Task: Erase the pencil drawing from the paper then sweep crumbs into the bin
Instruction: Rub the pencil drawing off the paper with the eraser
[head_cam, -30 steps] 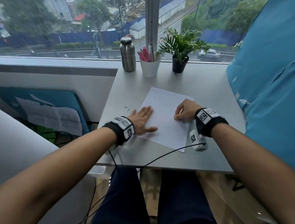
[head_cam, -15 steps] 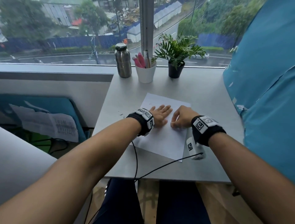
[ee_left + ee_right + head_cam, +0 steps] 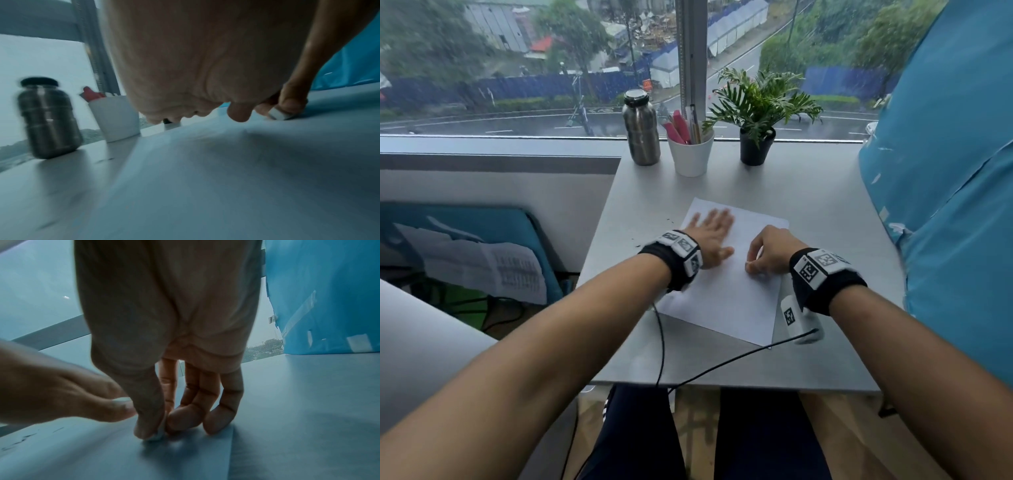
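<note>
A white sheet of paper [image 3: 726,301] lies on the grey desk [image 3: 815,212]. My left hand [image 3: 710,236] lies flat on the paper's upper left part with straight fingers, blurred. My right hand [image 3: 767,251] rests on the paper's right side, its fingers curled and pinching a small white eraser [image 3: 159,435] against the sheet. The eraser [image 3: 278,114] also shows in the left wrist view under the right fingertips. Dark crumbs [image 3: 650,236] lie scattered on the desk left of the paper; the right wrist view shows crumbs [image 3: 22,439] there too. No drawing shows on the paper.
At the desk's far edge stand a steel bottle [image 3: 641,130], a white cup of pens [image 3: 690,156] and a small potted plant [image 3: 756,120]. A blue covered panel [image 3: 945,171] rises on the right. Cables [image 3: 722,363] run over the near desk edge.
My left hand has slid from the paper's lower left edge up and rightward across the sheet. The right hand with the eraser has stayed about where it was. The head view has shifted.
</note>
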Tool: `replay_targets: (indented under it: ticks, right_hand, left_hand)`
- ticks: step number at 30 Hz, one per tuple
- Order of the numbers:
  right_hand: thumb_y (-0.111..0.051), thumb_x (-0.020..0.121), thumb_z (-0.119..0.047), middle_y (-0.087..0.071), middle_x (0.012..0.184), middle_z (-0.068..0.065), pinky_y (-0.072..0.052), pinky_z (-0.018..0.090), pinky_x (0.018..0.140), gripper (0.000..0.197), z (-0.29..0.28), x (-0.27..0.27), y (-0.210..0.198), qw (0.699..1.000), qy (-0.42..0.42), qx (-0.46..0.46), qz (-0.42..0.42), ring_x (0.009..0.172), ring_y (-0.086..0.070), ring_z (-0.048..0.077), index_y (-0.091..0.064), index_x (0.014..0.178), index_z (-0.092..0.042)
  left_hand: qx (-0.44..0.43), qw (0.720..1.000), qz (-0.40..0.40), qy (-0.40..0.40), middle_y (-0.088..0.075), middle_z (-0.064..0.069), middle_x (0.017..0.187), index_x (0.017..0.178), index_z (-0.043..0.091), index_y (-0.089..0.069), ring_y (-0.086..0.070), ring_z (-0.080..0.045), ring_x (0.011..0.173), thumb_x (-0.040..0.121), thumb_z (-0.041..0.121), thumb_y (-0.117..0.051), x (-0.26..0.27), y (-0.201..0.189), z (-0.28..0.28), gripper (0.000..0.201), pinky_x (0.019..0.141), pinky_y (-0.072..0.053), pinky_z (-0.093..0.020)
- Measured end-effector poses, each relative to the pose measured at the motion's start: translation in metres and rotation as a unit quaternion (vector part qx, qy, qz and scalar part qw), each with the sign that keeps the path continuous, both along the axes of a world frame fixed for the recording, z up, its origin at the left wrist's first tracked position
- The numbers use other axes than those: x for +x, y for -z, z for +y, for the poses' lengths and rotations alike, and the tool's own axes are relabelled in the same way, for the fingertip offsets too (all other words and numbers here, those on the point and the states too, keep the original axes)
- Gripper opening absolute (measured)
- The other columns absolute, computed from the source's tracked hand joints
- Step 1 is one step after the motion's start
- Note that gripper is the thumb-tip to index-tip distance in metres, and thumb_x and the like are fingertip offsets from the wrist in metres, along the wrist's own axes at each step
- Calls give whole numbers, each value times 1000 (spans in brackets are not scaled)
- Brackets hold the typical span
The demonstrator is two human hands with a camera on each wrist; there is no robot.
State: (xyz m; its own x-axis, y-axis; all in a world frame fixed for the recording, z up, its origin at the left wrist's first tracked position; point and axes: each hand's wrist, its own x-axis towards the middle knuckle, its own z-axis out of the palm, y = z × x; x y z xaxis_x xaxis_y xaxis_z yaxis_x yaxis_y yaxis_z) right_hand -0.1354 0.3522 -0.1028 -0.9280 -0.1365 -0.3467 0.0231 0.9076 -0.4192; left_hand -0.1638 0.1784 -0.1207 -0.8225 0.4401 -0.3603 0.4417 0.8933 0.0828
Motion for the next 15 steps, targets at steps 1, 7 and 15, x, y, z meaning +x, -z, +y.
replay_targets:
  ticks: [1, 7, 15]
  right_hand:
    - [-79, 70, -21, -71, 76, 4, -43, 17, 56, 11, 0, 1, 0, 1000, 0, 1, 2, 67, -60, 9, -76, 80, -16]
    - [-78, 70, -20, -73, 74, 3, -44, 16, 57, 9, 2, 1, -1, 1000, 1, -10, -1, 67, -63, 10, -77, 78, -16]
    - [-78, 71, -19, -72, 76, 2, -46, 18, 62, 9, -1, 6, -6, 1000, 5, -7, -1, 70, -62, 11, -77, 79, -15]
  left_hand:
    - [16, 999, -16, 33, 19, -3, 162, 156, 14, 10, 15, -21, 149, 104, 42, -30, 0, 1, 15, 71, 119, 8, -45]
    - [40, 997, -58, -31, 16, 3, 162, 157, 21, 6, 11, -17, 150, 103, 51, -27, -16, 14, 19, 70, 118, 6, -45]
    - [-83, 980, -18, -178, 14, -6, 163, 155, 9, 8, 8, -24, 150, 93, 71, -26, -16, 0, -45, 94, 118, 8, -49]
